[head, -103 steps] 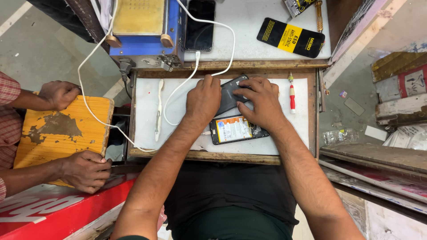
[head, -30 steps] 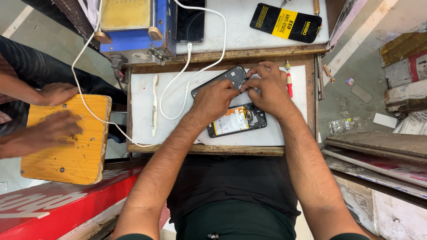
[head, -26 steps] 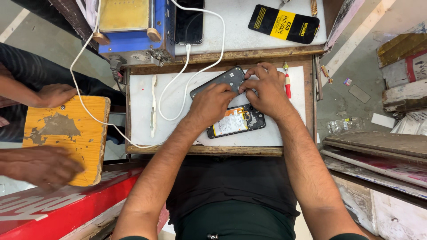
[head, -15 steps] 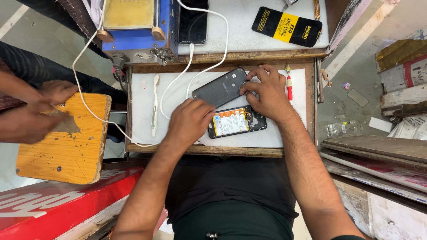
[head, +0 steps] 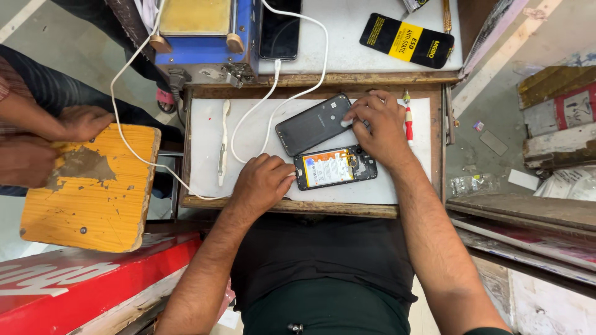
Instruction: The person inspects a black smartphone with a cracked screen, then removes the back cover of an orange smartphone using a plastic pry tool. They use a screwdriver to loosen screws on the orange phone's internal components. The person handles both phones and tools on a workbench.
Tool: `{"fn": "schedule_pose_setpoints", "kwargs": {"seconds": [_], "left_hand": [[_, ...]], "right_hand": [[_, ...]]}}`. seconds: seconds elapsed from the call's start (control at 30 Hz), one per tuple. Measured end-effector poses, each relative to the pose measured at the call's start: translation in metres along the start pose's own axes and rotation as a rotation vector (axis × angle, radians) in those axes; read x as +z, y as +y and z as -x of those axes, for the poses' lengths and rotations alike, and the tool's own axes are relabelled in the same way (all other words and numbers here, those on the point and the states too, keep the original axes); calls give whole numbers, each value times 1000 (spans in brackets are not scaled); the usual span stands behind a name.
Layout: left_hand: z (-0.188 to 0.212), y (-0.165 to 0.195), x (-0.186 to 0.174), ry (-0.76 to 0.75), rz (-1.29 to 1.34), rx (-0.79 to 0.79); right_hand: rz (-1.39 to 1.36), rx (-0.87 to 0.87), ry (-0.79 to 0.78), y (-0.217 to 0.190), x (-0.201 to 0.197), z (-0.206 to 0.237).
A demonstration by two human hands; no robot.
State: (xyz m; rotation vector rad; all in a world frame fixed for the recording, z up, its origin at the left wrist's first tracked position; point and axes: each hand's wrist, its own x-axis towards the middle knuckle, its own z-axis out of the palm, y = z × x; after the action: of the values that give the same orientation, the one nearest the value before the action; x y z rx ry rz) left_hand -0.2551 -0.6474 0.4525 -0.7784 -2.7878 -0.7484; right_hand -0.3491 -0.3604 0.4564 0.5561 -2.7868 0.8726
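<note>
Steadying the opened phone point(head: 335, 168) on the desk point(head: 248, 127) with my curled left hand point(head: 263, 183), I kept my right hand point(head: 377, 127) fingertips flat on the back cover point(head: 312, 124), grip clamped on nothing; pressing lightly seemed wisest

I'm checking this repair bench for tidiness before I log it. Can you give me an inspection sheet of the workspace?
Surface: white mat in a wooden tray, smudged.
Job's things: opened phone showing its battery; dark back cover lying beside it.
Clutter: red-handled screwdriver; white pry tool; black-and-yellow strip.
Grips: left hand at the opened phone's left end; right hand touching the cover.
Cables: white cable looping across the mat.
Surroundings: blue machine; another person's hands at a worn yellow board.
</note>
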Motion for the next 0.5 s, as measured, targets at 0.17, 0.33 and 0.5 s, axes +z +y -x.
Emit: {"fn": "schedule_pose_setpoints", "kwargs": {"seconds": [0.17, 0.33, 0.5], "left_hand": [[8, -7, -13, 13, 33, -43], [5, -17, -27, 90, -48, -56], [-26, -5, -15, -6, -79, 8]], "right_hand": [[-138, -141, 572, 20, -9, 7], [272, 621, 604, 87, -104, 55], [105, 874, 246, 100, -159, 102]]}}
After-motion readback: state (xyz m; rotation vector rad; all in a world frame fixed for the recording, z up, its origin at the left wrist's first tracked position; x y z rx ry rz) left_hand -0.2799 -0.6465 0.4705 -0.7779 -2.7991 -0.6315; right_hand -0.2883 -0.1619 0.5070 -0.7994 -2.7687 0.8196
